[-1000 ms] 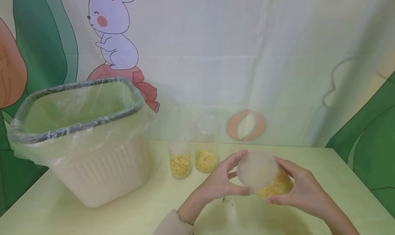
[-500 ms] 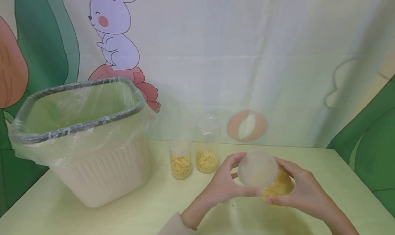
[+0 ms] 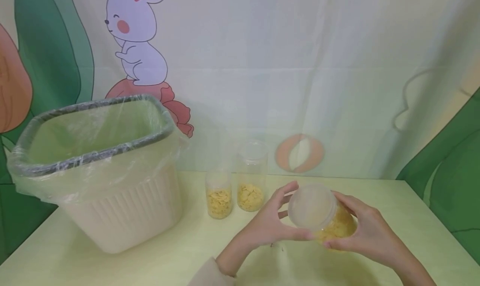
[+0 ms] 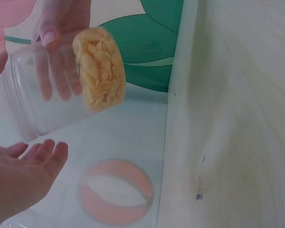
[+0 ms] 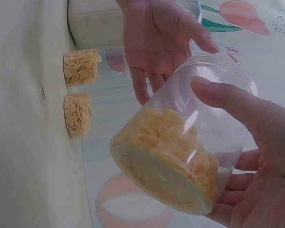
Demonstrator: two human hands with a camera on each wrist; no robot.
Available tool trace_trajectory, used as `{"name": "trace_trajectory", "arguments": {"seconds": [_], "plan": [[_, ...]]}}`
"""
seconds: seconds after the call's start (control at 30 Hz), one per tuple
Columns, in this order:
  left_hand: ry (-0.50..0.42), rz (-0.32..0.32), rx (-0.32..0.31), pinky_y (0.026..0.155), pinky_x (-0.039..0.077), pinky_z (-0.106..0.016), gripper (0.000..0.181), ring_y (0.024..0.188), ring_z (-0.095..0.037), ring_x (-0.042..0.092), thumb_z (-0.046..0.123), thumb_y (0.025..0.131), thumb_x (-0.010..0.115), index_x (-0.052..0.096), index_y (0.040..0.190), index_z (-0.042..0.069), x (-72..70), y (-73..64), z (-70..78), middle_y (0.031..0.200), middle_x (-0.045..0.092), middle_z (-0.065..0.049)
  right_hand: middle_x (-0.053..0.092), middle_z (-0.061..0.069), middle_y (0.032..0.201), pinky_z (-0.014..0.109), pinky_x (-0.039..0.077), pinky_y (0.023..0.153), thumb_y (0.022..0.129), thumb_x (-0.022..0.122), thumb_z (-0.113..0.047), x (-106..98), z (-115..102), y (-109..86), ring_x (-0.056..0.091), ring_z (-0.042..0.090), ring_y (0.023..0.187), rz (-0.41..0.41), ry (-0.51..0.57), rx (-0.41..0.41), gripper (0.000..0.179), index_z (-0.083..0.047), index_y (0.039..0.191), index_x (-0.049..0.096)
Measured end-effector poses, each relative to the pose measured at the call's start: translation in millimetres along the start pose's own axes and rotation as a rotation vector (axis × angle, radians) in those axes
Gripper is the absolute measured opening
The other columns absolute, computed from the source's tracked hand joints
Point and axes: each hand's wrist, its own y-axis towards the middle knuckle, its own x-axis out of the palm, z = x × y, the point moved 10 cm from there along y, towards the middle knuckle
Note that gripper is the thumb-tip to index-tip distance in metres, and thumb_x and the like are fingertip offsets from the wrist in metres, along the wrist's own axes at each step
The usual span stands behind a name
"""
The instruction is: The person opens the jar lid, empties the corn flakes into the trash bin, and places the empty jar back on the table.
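My right hand (image 3: 371, 227) grips a clear plastic jar (image 5: 194, 128) around its side, thumb on the near face and fingers behind. Yellow flakes (image 4: 102, 69), like cornflakes, fill its lower part. The jar is held tilted above the table, its round translucent lid (image 3: 313, 206) facing up and left. Around the lid's left side my left hand (image 3: 271, 223) is spread, the thumb at the lid's near edge. In the left wrist view the left fingers (image 4: 42, 164) lie relaxed just off the jar's rim.
Two more clear jars, a shorter one (image 3: 219, 200) and a taller one (image 3: 251, 194), stand at the table's back with flakes inside. To the left is a large cream bin (image 3: 127, 211) lined with a clear bag. A printed curtain (image 3: 240, 77) hangs behind the table (image 3: 150, 265).
My left thumb has slid right along the lid's near edge, then slightly back, while the left fingers shifted around its far side. The right hand and jar hold almost the same position.
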Motion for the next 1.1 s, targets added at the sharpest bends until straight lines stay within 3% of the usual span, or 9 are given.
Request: {"name": "trace_trajectory", "arguments": {"seconds": [0.2,0.43,0.57,0.73,1.1], "plan": [[-0.026,-0.094,0.074,0.100,0.036,-0.030,0.090,0.134,-0.022,0.024,0.003,0.071,0.074,0.022,0.144,0.017,0.1,1.3,3.8,0.148,0.022,0.002,0.058,0.012,0.117,0.051,0.047,0.080,0.051,0.089,-0.029,1.5,-2.2,-0.2,0.054,0.030,0.102,-0.018,0.033,-0.002,0.089,-0.003,0.126,0.050],[-0.046,-0.101,0.074,0.100,0.035,-0.031,0.088,0.133,-0.018,0.027,0.001,0.071,0.072,0.025,0.144,0.015,-1.1,1.4,3.9,0.146,0.027,0.002,0.058,0.009,0.117,0.041,0.049,0.079,0.051,0.088,-0.032,1.8,-2.8,0.0,0.055,0.023,0.101,-0.026,0.013,-0.006,0.088,-0.005,0.126,0.051],[-0.054,-0.099,0.074,0.099,0.035,-0.030,0.086,0.132,-0.016,0.028,0.001,0.071,0.072,0.027,0.143,0.016,-1.4,1.6,2.8,0.146,0.029,0.003,0.058,0.011,0.118,0.047,0.048,0.079,0.051,0.089,-0.030,2.2,-2.7,-0.1,0.054,0.027,0.101,-0.030,0.029,-0.009,0.089,-0.003,0.126,0.050],[-0.054,-0.074,0.075,0.098,0.037,-0.027,0.085,0.131,-0.016,0.031,0.001,0.071,0.073,0.029,0.142,0.013,-2.0,2.6,2.5,0.144,0.031,0.002,0.058,0.010,0.117,0.047,0.048,0.078,0.050,0.089,-0.029,1.7,-1.6,-0.2,0.054,0.027,0.101,-0.020,0.011,-0.009,0.089,-0.004,0.126,0.050],[-0.036,0.049,0.029,0.092,0.042,-0.025,0.081,0.121,-0.015,0.042,0.007,0.068,0.079,0.037,0.137,0.015,-5.0,2.5,-2.1,0.135,0.041,0.002,0.057,0.014,0.117,0.051,0.046,0.080,0.050,0.089,-0.029,1.7,0.9,0.9,0.054,0.031,0.103,-0.022,0.017,0.014,0.091,-0.001,0.127,0.049]]}}
